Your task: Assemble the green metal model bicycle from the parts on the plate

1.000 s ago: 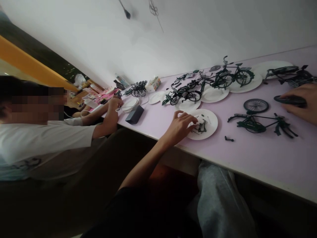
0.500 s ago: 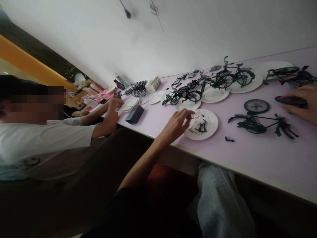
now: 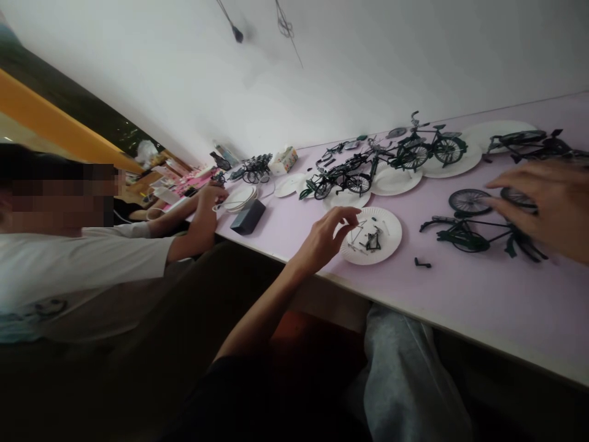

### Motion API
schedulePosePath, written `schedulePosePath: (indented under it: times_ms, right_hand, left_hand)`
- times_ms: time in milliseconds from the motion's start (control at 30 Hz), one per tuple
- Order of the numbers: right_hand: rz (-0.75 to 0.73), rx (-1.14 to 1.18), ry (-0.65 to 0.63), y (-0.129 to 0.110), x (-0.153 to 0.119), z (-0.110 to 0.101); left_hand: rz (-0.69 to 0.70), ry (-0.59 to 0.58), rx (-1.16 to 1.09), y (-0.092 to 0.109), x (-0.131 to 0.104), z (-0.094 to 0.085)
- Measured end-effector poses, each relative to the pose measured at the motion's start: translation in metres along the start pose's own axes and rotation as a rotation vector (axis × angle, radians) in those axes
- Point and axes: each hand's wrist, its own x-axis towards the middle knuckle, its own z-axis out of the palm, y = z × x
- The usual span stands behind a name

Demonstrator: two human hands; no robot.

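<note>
A bicycle [image 3: 433, 144] is parked whole by the bench [image 3: 497, 307]'s back edge; a frame [image 3: 477, 240] is shown wheelless, left hand [image 3: 323, 239] and right hand [image 3: 545, 205] open.

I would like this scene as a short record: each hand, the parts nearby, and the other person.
Left hand: at the left rim of the paper plate, grip unclear
Right hand: fingers apart, partly hiding one of two spoked wheels; contact unclear
Plate holds: small loose parts
Bicycle frame: lying on the purple table, right of the plate
L-shaped part: in front of the frame
Co-worker: at left, by the same table
</note>
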Motion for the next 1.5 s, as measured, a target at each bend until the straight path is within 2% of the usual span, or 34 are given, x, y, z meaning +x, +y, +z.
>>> schedulePosePath:
  times_ms: [33, 100, 167, 267, 433, 567, 700, 767, 833, 900, 1000, 1067, 1167, 1267, 1367, 1500]
  right_hand:
    - [-0.117, 0.031, -0.099, -0.013, 0.004, -0.002]
    - [-0.210, 0.069, -0.102, -0.034, 0.008, 0.000]
    - [-0.241, 0.147, -0.008, -0.051, 0.007, 0.005]
    - [-0.305, 0.224, 0.009, -0.068, 0.002, 0.012]
    - [-0.329, 0.343, -0.040, -0.085, 0.003, 0.002]
    - [-0.317, 0.289, -0.051, -0.085, 0.008, -0.011]
    - [-0.261, 0.197, -0.011, -0.064, 0.006, -0.019]
    - [-0.154, 0.139, -0.016, -0.048, 0.004, -0.022]
    - [-0.058, 0.082, -0.017, -0.035, 0.002, -0.026]
    - [0.044, 0.031, 0.000, -0.027, 0.002, -0.030]
    - [0.174, -0.040, 0.084, -0.024, 0.001, -0.037]
    - [0.150, -0.062, 0.152, -0.024, 0.001, -0.040]
    - [0.054, -0.058, 0.231, -0.021, 0.001, -0.041]
    - [0.102, -0.061, 0.251, -0.018, 0.002, -0.038]
    - [0.176, -0.044, 0.206, -0.016, 0.003, -0.035]
    - [0.162, -0.030, 0.132, -0.012, 0.002, -0.031]
  left_hand:
    - [-0.008, 0.017, -0.015, 0.004, 0.000, 0.001]
    - [-0.038, 0.054, -0.055, 0.014, 0.002, 0.005]
    - [-0.053, 0.079, -0.116, 0.027, 0.006, 0.010]
    - [0.021, 0.040, -0.217, 0.049, 0.016, 0.021]
    - [0.147, -0.023, -0.253, 0.074, 0.034, 0.039]
    - [0.227, 0.038, -0.237, 0.081, 0.046, 0.047]
    - [0.265, 0.050, -0.046, 0.072, 0.054, 0.041]
    - [0.248, -0.090, 0.059, 0.060, 0.054, 0.030]
    - [0.174, -0.276, 0.113, 0.044, 0.050, 0.014]
    - [0.072, -0.395, 0.142, 0.027, 0.043, -0.003]
    - [-0.067, -0.501, 0.217, 0.009, 0.033, -0.024]
    - [-0.134, -0.530, 0.246, 0.005, 0.029, -0.032]
    - [-0.177, -0.561, 0.220, 0.006, 0.027, -0.037]
    - [-0.187, -0.577, 0.194, 0.013, 0.027, -0.038]
    - [-0.189, -0.594, 0.205, 0.018, 0.027, -0.036]
    - [-0.160, -0.630, 0.184, 0.018, 0.027, -0.025]
